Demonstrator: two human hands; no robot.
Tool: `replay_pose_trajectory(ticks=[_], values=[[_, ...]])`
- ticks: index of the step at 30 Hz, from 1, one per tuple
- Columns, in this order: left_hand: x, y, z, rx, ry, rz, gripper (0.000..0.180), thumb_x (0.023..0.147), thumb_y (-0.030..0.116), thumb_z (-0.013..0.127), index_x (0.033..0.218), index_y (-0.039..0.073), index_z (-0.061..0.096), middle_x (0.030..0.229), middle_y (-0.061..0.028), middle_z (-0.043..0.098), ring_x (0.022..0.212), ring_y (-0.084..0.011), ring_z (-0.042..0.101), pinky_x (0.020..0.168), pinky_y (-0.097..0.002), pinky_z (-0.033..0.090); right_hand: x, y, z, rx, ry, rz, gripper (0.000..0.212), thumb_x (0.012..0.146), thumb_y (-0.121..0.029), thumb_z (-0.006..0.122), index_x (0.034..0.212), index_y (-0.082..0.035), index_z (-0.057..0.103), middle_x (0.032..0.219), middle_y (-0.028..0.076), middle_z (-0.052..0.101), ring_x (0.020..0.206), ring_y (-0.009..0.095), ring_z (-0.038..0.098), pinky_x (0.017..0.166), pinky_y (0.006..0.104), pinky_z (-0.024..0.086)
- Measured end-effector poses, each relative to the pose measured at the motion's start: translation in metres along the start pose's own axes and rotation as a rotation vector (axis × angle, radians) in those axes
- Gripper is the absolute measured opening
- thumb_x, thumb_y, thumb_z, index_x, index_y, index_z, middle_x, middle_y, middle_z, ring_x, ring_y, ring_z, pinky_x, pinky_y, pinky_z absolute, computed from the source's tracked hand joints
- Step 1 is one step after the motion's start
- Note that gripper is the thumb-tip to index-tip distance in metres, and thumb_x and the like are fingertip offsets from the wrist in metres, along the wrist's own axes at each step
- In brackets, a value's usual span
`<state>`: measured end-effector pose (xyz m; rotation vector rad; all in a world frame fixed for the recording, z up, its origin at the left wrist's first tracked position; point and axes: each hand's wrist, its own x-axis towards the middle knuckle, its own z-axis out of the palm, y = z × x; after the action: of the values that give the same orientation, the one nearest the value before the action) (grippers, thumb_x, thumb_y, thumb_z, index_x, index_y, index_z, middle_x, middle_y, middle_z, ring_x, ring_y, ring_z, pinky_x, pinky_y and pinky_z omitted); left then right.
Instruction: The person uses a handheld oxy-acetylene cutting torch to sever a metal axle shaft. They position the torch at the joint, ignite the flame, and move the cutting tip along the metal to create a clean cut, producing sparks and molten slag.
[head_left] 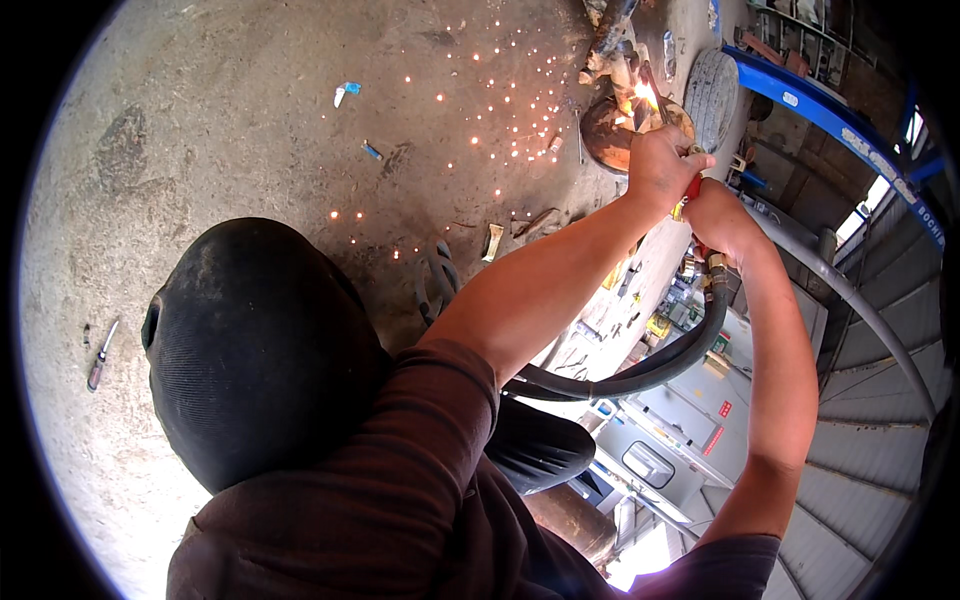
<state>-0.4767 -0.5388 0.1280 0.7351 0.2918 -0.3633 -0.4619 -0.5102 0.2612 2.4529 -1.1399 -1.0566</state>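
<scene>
My left hand (657, 168) is closed around the front part of a cutting torch, close to the hot end. Behind it my right hand (718, 218) grips the torch handle (692, 188), where red and yellow parts show between the hands. Two dark hoses (655, 375) run back from brass fittings below my right hand. A bright flame (645, 95) glows at rusty metal pipework (612, 50), just beyond my left hand. Under it lies a round rusty metal piece (605, 135), partly hidden by my hand. Orange sparks (515, 130) scatter over the concrete floor.
A screwdriver (100, 360), a blue lighter-like piece (372, 150) and a blue-white scrap (347, 92) lie on the floor. A grey wheel-like disc (712, 95) and blue beam (830, 115) stand beyond the work. A large rounded black cloth-covered form (265, 350) fills the left foreground.
</scene>
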Motion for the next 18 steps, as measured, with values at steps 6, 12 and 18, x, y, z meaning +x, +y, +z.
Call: replay_pose_trajectory(ticks=[6,12,18], values=[[0.000,0.000,0.000,0.022,0.008,0.020,0.036,0.069,0.021,0.093,0.083,-0.004,0.072,0.075,-0.0142,0.073,0.063,-0.0180,0.066,0.063,-0.0336,0.053,0.000,0.001,0.000,-0.010,0.005,-0.009,0.021,0.089,-0.004,0.052,0.105,0.006,0.060,0.082,0.014,0.064,0.067,0.024,0.064,0.053,0.0419,0.048],[0.002,-0.007,0.003,-0.016,0.010,0.037,0.035,0.068,0.019,0.094,0.080,-0.005,0.071,0.074,-0.0138,0.072,0.063,-0.0168,0.064,0.061,-0.0335,0.052,0.006,0.006,0.000,-0.015,-0.002,-0.048,0.018,0.089,-0.004,0.051,0.100,0.006,0.061,0.078,0.013,0.063,0.065,0.024,0.063,0.053,0.0415,0.048],[0.003,-0.007,0.003,0.007,0.000,0.023,0.035,0.068,0.018,0.094,0.080,-0.004,0.070,0.074,-0.0135,0.072,0.063,-0.0156,0.064,0.061,-0.0330,0.052,0.004,0.000,0.001,0.035,-0.023,0.014,0.016,0.089,-0.004,0.051,0.097,0.005,0.061,0.076,0.012,0.063,0.060,0.022,0.062,0.051,0.0412,0.047]])
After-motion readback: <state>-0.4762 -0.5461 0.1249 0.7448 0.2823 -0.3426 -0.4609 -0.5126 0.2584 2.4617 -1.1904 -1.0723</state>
